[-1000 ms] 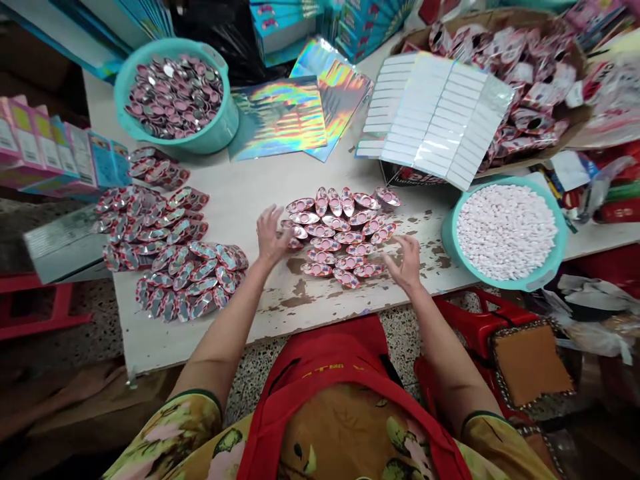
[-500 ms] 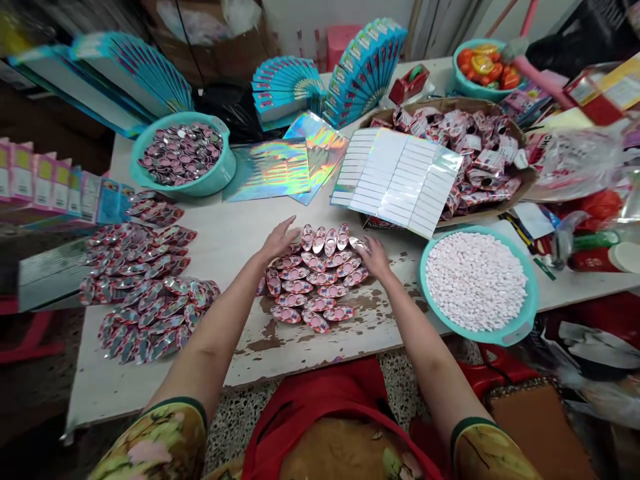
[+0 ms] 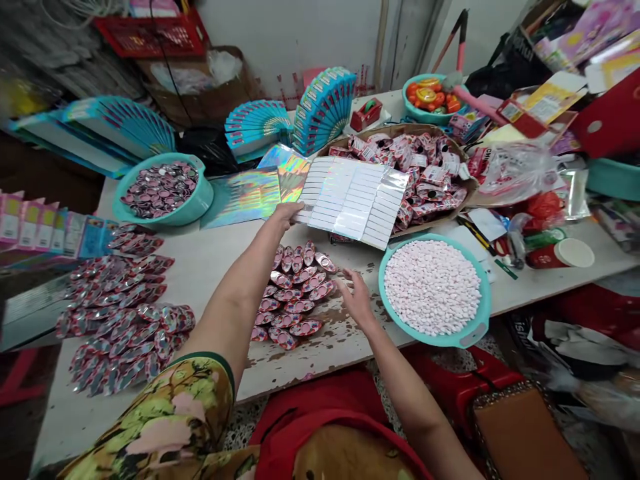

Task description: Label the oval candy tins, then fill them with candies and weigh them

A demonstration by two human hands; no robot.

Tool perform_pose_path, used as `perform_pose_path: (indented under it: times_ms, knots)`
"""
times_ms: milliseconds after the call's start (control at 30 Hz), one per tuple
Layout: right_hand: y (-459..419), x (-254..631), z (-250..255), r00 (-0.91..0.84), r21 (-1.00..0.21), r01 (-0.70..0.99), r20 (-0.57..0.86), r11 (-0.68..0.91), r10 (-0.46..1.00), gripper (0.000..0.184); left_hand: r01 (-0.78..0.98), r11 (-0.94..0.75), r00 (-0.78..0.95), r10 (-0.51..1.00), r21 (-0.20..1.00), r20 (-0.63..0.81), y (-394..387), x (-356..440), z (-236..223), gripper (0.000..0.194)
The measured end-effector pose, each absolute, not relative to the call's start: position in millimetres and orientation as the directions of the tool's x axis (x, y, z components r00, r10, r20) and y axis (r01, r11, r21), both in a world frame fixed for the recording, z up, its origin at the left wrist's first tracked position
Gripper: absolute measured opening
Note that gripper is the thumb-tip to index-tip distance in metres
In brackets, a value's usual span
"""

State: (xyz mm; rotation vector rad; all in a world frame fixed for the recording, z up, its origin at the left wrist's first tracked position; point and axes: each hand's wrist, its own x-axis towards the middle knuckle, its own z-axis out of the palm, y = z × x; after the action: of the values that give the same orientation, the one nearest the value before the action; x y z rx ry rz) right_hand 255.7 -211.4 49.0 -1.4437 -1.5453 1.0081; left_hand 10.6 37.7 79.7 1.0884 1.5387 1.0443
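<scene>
White label sheets (image 3: 353,200) are lying across the near edge of a carton (image 3: 468,195) on a tabletop (image 3: 215,247). A person's left hand (image 3: 287,215) is resting at the sheets' left edge; whether its grip is pinching them cannot be told. The right hand (image 3: 357,300) is hovering, grip released, just beside clustered red packets (image 3: 299,307). Farther right, a teal basin (image 3: 463,339) is holding white pellets (image 3: 433,287).
</scene>
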Motion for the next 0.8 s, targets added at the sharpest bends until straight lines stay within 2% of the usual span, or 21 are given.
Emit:
perform_pose_path:
  times_ms: [100, 233, 367, 467, 533, 633, 700, 800]
  knots:
    - [-218.5, 278.2, 75.2, -0.015, -0.924, 0.361, 0.129, 0.126, 0.991, 0.037, 0.061, 0.144, -0.249, 0.960, 0.988, -0.125, 27.9, 11.2, 113.3, 0.046]
    - [-221.0, 294.3, 132.6, 0.063, -0.823, 0.471, 0.391, 0.319, 0.918, 0.032, -0.004, -0.138, -0.129, 0.982, 0.990, 0.137, -15.7, 2.6, 188.5, 0.043]
    - [-221.2, 291.2, 220.0, 0.084, -0.559, 0.637, 0.734, 0.531, 0.674, 0.039, -0.013, -0.277, 0.076, 0.958, 0.961, 0.277, -82.6, -1.1, 269.6, 0.043]
    - [-236.9, 271.4, 299.1, 0.007, -0.358, 0.719, 0.861, 0.596, 0.509, 0.043, -0.013, -0.344, 0.276, 0.901, 0.939, 0.334, -143.8, -5.0, 315.7, 0.042]
    - [-255.6, 249.2, 343.4, -0.108, -0.266, 0.751, 0.853, 0.604, 0.510, 0.046, -0.007, -0.373, 0.408, 0.846, 0.928, 0.344, -185.4, -10.5, 334.2, 0.040]
    - [-285.1, 210.7, 373.5, -0.357, -0.184, 0.721, 0.728, 0.668, 0.586, 0.037, 0.000, -0.349, 0.527, 0.796, 0.937, 0.297, -241.8, -25.9, 341.1, 0.035]
    - [-302.6, 188.8, 366.2, -0.486, -0.226, 0.657, 0.602, 0.719, 0.633, 0.023, -0.008, -0.271, 0.566, 0.792, 0.963, 0.228, -272.4, -41.1, 332.9, 0.033]
    - [-327.8, 168.3, 332.8, -0.515, -0.419, 0.592, 0.461, 0.689, 0.723, 0.014, -0.042, -0.140, 0.612, 0.779, 0.989, 0.136, -307.7, -65.9, 309.2, 0.041]
